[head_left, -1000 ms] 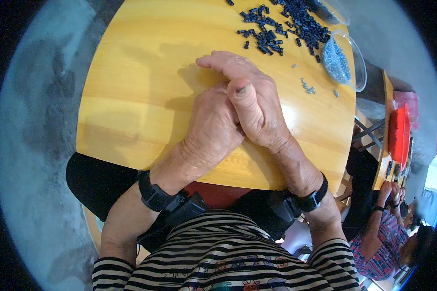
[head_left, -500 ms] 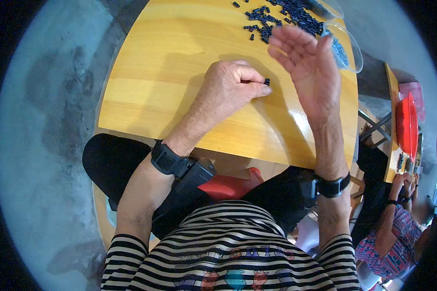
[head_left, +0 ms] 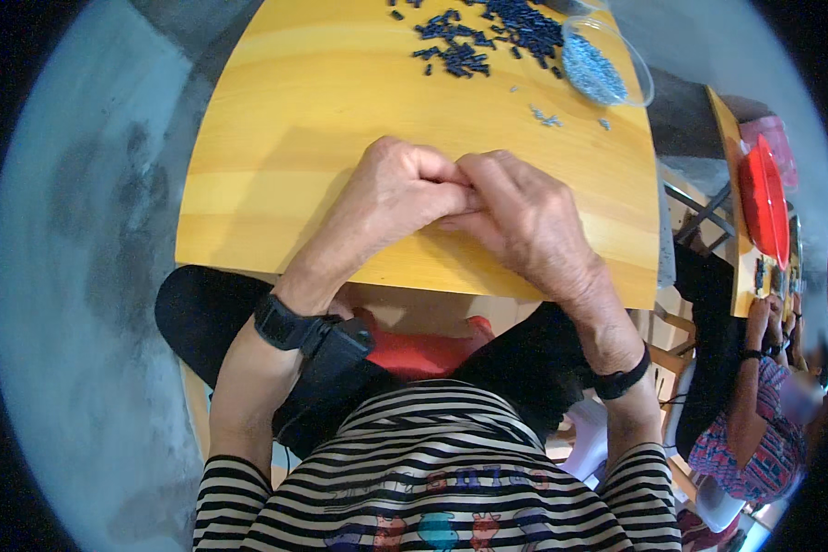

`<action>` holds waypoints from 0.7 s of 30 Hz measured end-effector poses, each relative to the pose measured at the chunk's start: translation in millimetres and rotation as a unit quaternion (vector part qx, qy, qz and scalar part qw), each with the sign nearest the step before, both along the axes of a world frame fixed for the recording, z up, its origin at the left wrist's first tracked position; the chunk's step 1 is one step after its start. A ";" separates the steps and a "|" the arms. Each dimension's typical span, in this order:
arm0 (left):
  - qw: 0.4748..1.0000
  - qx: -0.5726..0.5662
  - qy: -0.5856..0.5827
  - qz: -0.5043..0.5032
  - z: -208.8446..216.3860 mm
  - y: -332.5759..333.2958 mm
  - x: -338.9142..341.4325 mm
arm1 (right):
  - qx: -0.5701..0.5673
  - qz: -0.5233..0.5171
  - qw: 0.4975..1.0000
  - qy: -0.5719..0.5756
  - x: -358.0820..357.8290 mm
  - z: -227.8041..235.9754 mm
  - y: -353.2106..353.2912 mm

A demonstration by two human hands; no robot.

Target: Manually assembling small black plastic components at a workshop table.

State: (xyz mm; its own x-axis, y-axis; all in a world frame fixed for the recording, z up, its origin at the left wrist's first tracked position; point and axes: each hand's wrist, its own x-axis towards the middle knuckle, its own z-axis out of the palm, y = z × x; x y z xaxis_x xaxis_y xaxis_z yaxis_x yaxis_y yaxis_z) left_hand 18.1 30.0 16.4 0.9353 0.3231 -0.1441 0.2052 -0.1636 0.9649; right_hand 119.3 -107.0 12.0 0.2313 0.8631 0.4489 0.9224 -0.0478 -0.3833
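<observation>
Over the near part of the yellow wooden table (head_left: 285,101), my two hands meet fingertip to fingertip. My left hand (head_left: 397,189) is closed in a pinch; the small black cylindrical piece seen in it a moment ago is now hidden by the fingers. My right hand (head_left: 534,216) is closed against the left fingertips, its knuckles up, and whatever it holds cannot be made out. Beyond the hands lies a loose pile of small black cylindrical pieces (head_left: 522,29). Several tiny silvery pieces (head_left: 546,119) lie on the table nearer to me.
A clear round tub of tiny silver-blue pieces (head_left: 593,72) leans at the table's far right edge, with another container (head_left: 575,5) behind it. To the right, another person's hands (head_left: 768,311) work at a second table beside a red basin (head_left: 765,202).
My right hand, raised and open before, has come down and left to meet my left hand and has closed. The silvery pieces on the table have come into sight. The view has shifted slightly.
</observation>
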 end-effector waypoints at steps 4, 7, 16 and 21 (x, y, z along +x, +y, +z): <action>1.000 0.008 0.002 -0.010 -6.3 3.9 -4.2 | -0.060 0.005 0.992 -0.111 -2.5 2.4 -4.5; 0.999 -0.023 0.021 -0.010 -5.5 -0.4 -4.1 | -0.074 0.001 0.992 -0.100 -4.7 1.3 -10.2; 0.997 -0.028 0.037 -0.060 5.3 -7.9 5.7 | -0.081 -0.010 0.997 -0.012 2.8 4.2 -25.5; 0.998 -0.050 -0.019 -0.037 -1.2 -9.7 5.0 | 0.015 -0.135 0.983 0.128 24.8 17.5 -54.9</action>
State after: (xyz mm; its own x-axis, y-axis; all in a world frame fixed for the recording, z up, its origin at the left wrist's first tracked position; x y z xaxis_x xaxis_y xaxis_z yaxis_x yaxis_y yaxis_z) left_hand 23.1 20.3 15.3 0.9615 0.2387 -0.1365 0.1595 -0.0796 0.9840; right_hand 144.1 -161.9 29.5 0.5579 0.7422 0.3713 0.7513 -0.2618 -0.6058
